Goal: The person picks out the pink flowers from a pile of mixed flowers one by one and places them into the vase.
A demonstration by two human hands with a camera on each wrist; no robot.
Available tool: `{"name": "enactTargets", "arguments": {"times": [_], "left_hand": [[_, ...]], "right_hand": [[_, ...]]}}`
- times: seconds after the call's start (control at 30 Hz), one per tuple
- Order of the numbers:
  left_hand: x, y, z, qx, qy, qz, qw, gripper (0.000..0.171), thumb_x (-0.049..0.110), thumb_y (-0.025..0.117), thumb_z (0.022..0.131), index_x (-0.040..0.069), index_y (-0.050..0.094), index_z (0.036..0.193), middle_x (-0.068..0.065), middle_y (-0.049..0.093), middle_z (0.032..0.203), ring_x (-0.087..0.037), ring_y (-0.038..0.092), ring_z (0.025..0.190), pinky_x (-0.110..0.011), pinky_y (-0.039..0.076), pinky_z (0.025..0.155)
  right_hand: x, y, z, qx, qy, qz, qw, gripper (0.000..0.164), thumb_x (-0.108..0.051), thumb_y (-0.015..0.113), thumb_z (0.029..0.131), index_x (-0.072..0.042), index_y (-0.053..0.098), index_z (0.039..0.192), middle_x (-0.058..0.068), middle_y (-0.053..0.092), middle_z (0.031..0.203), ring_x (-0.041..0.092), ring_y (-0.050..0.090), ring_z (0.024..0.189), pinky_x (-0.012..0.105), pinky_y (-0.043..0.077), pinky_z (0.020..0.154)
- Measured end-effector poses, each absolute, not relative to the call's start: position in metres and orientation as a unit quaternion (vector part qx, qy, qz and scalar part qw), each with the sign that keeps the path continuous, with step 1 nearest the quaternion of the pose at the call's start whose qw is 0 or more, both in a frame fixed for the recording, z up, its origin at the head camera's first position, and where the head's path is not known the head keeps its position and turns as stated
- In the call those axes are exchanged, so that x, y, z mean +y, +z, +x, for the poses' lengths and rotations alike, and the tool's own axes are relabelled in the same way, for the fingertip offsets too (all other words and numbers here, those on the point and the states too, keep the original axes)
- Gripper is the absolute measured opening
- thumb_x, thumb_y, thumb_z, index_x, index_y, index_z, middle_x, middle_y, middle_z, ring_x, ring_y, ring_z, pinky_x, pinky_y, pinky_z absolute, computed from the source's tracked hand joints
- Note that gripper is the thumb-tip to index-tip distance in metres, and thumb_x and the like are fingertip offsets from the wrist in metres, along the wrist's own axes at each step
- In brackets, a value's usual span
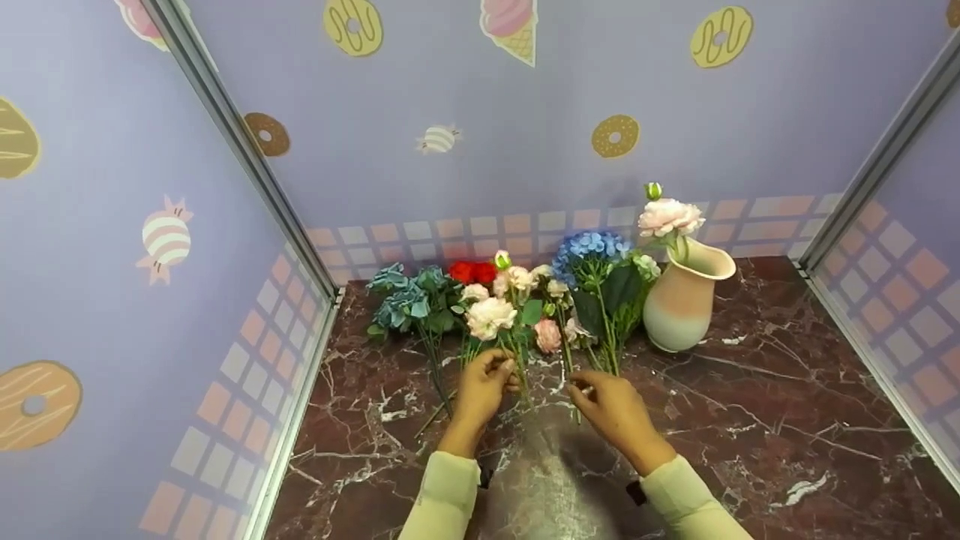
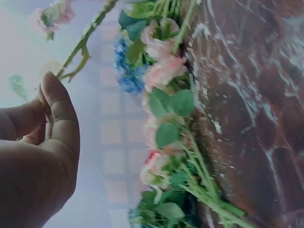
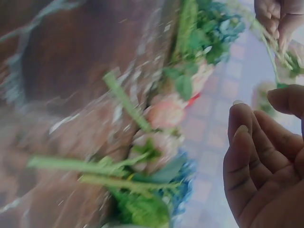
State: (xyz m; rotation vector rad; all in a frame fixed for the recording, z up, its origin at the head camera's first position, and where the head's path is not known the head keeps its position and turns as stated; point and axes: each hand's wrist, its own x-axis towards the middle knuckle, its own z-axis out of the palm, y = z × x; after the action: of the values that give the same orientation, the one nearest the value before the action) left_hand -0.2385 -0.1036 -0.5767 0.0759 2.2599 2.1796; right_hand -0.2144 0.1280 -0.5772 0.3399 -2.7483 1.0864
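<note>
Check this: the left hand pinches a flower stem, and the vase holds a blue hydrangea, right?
Not quite: the vase holds a pale pink flower, not the blue hydrangea, as the head view shows. The left hand does pinch a flower stem.

On the worktop (image 1: pixel 750 435), a row of flowers (image 1: pixel 548 335) is being backed by the wall (image 1: pixel 525 165), flanked on the right by a vase (image 1: pixel 684 304) in which a rose (image 1: pixel 670 217) is being held, and fronted by the left hand (image 1: pixel 484 384) and right hand (image 1: pixel 616 409).

Held stem (image 2: pixel 87 36) cut off at left wrist view's top edge
</note>
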Motion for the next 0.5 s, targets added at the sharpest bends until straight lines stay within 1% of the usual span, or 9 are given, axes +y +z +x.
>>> {"name": "enactTargets", "arguments": {"times": [0.13, 0.17, 0.2, 0.27, 0.3, 0.37, 0.4, 0.43, 0.5], "left_hand": [[-0.096, -0.568, -0.233, 0.726, 0.685, 0.059, 0.009, 0.019, 0.012, 0.063, 0.101, -0.001, 0.068, 0.114, -0.022, 0.07, 0.094, -0.023, 0.072, 0.079, -0.036, 0.065, 0.072], [-0.094, -0.567, -0.231, 0.729, 0.682, 0.062, 0.015, 0.019, 0.013, 0.065, 0.101, 0.0, 0.069, 0.114, -0.022, 0.071, 0.093, -0.024, 0.073, 0.08, -0.037, 0.065, 0.073], [-0.093, -0.567, -0.229, 0.731, 0.68, 0.062, 0.022, 0.018, 0.014, 0.065, 0.1, 0.002, 0.069, 0.113, -0.021, 0.072, 0.093, -0.024, 0.073, 0.08, -0.041, 0.066, 0.075], [-0.089, -0.568, -0.225, 0.734, 0.675, 0.067, 0.03, 0.018, 0.014, 0.066, 0.1, 0.001, 0.07, 0.111, -0.023, 0.072, 0.092, -0.029, 0.074, 0.081, -0.043, 0.066, 0.076], [-0.087, -0.569, -0.223, 0.737, 0.672, 0.072, 0.031, 0.017, 0.013, 0.066, 0.099, 0.001, 0.071, 0.111, -0.024, 0.072, 0.092, -0.032, 0.074, 0.081, -0.044, 0.066, 0.075], [-0.083, -0.571, -0.219, 0.741, 0.666, 0.081, 0.031, 0.017, 0.009, 0.065, 0.099, -0.004, 0.07, 0.11, -0.029, 0.071, 0.091, -0.038, 0.073, 0.08, -0.046, 0.066, 0.075], [-0.081, -0.572, -0.218, 0.741, 0.666, 0.087, 0.031, 0.017, 0.004, 0.063, 0.099, -0.007, 0.07, 0.11, -0.032, 0.07, 0.091, -0.042, 0.072, 0.08, -0.048, 0.065, 0.074], [-0.079, -0.573, -0.218, 0.741, 0.664, 0.092, 0.031, 0.017, 0.0, 0.062, 0.099, -0.01, 0.069, 0.11, -0.036, 0.068, 0.092, -0.047, 0.071, 0.081, -0.047, 0.065, 0.072], [-0.076, -0.573, -0.219, 0.745, 0.659, 0.093, 0.035, 0.017, -0.004, 0.06, 0.099, -0.013, 0.068, 0.111, -0.038, 0.068, 0.092, -0.05, 0.07, 0.08, -0.05, 0.065, 0.072]], "right_hand": [[0.117, -0.565, -0.227, -0.885, 0.444, 0.123, 0.064, 0.023, -0.031, 0.069, 0.099, -0.017, 0.078, 0.115, 0.001, 0.079, 0.096, 0.012, 0.071, 0.077, 0.034, 0.059, 0.068], [0.115, -0.563, -0.229, -0.875, 0.466, 0.12, 0.054, 0.026, -0.032, 0.068, 0.099, -0.015, 0.077, 0.117, 0.002, 0.078, 0.095, 0.012, 0.07, 0.076, 0.033, 0.058, 0.067], [0.113, -0.562, -0.232, -0.863, 0.49, 0.112, 0.042, 0.027, -0.034, 0.067, 0.1, -0.015, 0.077, 0.117, 0.002, 0.078, 0.095, 0.012, 0.07, 0.075, 0.031, 0.058, 0.065], [0.11, -0.563, -0.233, -0.838, 0.537, 0.097, 0.025, 0.027, -0.032, 0.067, 0.1, -0.014, 0.077, 0.117, 0.003, 0.076, 0.091, 0.01, 0.067, 0.072, 0.028, 0.056, 0.062], [0.108, -0.563, -0.233, -0.827, 0.554, 0.09, 0.019, 0.026, -0.03, 0.067, 0.1, -0.012, 0.077, 0.116, 0.004, 0.076, 0.089, 0.009, 0.065, 0.07, 0.026, 0.055, 0.061], [0.106, -0.558, -0.229, -0.804, 0.589, 0.086, 0.003, 0.024, -0.021, 0.067, 0.1, -0.004, 0.077, 0.115, 0.007, 0.074, 0.085, 0.008, 0.063, 0.066, 0.025, 0.054, 0.059], [0.105, -0.554, -0.227, -0.793, 0.604, 0.085, -0.005, 0.022, -0.017, 0.067, 0.1, -0.002, 0.076, 0.114, 0.007, 0.073, 0.083, 0.007, 0.062, 0.065, 0.024, 0.054, 0.057], [0.104, -0.55, -0.224, -0.783, 0.616, 0.086, -0.011, 0.022, -0.012, 0.067, 0.1, 0.002, 0.075, 0.114, 0.006, 0.072, 0.082, 0.006, 0.061, 0.064, 0.024, 0.054, 0.057], [0.105, -0.54, -0.221, -0.766, 0.637, 0.088, -0.03, 0.024, -0.008, 0.066, 0.099, 0.009, 0.072, 0.117, 0.003, 0.071, 0.08, 0.004, 0.061, 0.063, 0.023, 0.055, 0.058]]}}
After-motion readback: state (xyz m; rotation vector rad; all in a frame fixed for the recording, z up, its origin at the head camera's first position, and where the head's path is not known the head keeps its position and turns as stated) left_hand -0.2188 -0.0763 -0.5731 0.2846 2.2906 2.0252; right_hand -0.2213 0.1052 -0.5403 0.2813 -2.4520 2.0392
